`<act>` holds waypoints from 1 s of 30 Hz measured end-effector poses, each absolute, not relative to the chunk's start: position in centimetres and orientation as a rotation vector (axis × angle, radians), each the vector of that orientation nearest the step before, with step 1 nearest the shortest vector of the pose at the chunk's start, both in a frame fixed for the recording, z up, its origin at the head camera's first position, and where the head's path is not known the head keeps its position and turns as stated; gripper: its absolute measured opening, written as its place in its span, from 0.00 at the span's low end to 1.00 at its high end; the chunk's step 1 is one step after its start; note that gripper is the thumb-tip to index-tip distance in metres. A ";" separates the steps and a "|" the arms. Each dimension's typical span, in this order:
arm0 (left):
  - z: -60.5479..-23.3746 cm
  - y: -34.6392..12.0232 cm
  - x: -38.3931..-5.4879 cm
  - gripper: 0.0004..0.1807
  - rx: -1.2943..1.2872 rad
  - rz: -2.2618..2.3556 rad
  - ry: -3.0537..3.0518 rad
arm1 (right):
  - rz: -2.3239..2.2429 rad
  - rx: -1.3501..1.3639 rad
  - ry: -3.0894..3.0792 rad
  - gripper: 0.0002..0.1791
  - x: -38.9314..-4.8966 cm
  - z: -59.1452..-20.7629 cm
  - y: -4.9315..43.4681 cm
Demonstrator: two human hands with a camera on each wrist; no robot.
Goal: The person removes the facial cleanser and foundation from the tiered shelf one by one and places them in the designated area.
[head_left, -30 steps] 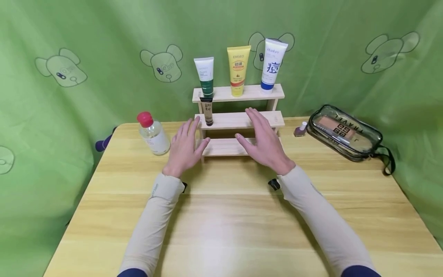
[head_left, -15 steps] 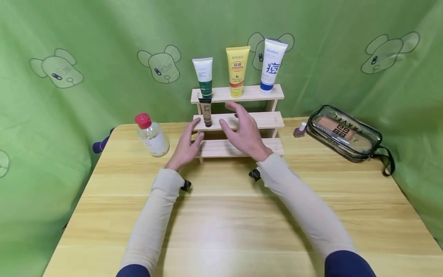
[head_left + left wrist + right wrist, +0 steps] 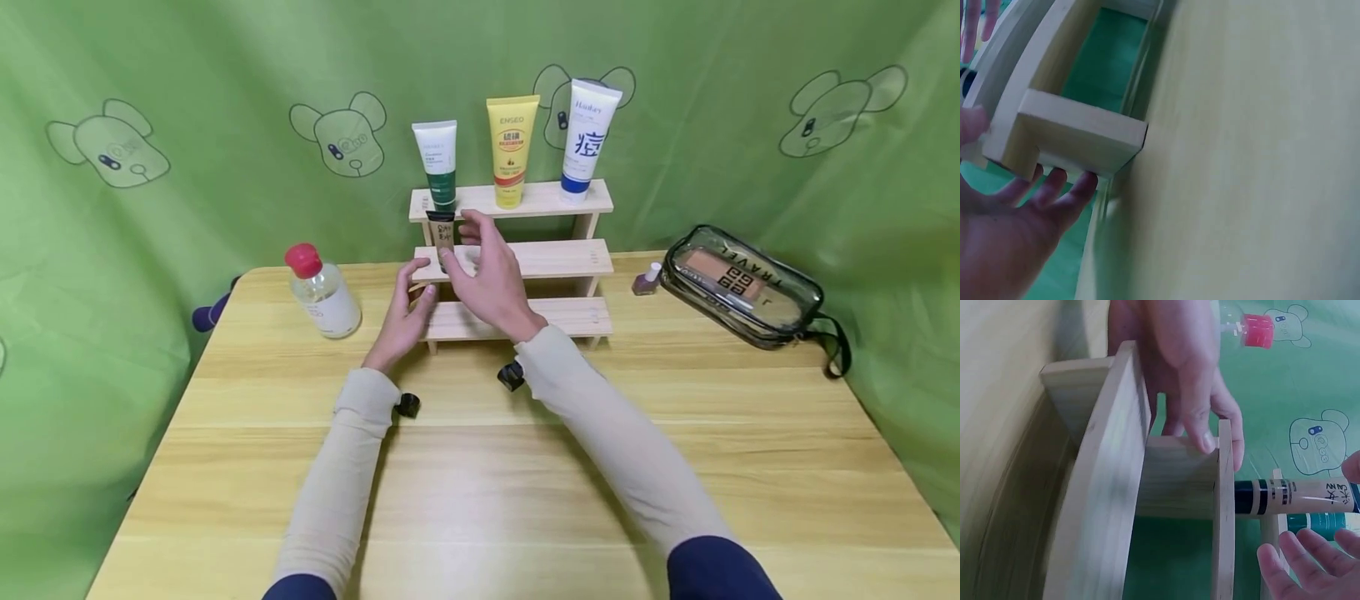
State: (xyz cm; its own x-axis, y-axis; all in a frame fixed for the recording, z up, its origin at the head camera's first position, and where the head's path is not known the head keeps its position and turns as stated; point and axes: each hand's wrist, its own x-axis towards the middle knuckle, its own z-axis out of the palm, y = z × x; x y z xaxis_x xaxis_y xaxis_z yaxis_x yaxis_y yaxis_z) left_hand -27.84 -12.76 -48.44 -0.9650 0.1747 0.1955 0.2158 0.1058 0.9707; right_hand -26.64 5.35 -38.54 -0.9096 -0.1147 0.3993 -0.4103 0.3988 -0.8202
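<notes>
A three-step wooden stand stands at the table's back. My left hand holds its left end, thumb in front and fingers along the outer side panel. On the middle step a small brown tube stands upright on its black cap. My right hand is spread around this tube, thumb on one side and fingers on the other, apart from it in the right wrist view. The top step carries a white-and-green tube, a yellow tube and a white-and-blue tube.
A clear bottle with a red cap stands left of the stand. To the right are a small purple nail polish bottle and a clear travel pouch. A green curtain hangs behind the wooden table.
My right hand has moved left across the stand to the brown tube. My left hand has come onto the stand's left end, its fingers more bent than before.
</notes>
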 end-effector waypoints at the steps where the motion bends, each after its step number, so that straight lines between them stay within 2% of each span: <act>1: -48.5 -12.8 -27.9 0.26 -0.408 -2.046 -2.309 | 1.528 0.468 -2.377 0.36 -26.7 -38.5 5.2; 14: -48.9 -13.0 -28.1 0.25 -0.413 -2.134 -2.242 | 1.709 0.505 -2.375 0.33 -28.0 -37.9 4.4; 23: -49.1 -13.0 -28.1 0.25 -0.430 -2.170 -2.207 | 1.783 0.486 -2.364 0.22 -28.5 -38.7 4.4; 30: -49.0 -12.9 -28.1 0.26 -0.441 -2.166 -2.203 | 1.881 0.496 -2.308 0.20 -28.3 -39.0 5.7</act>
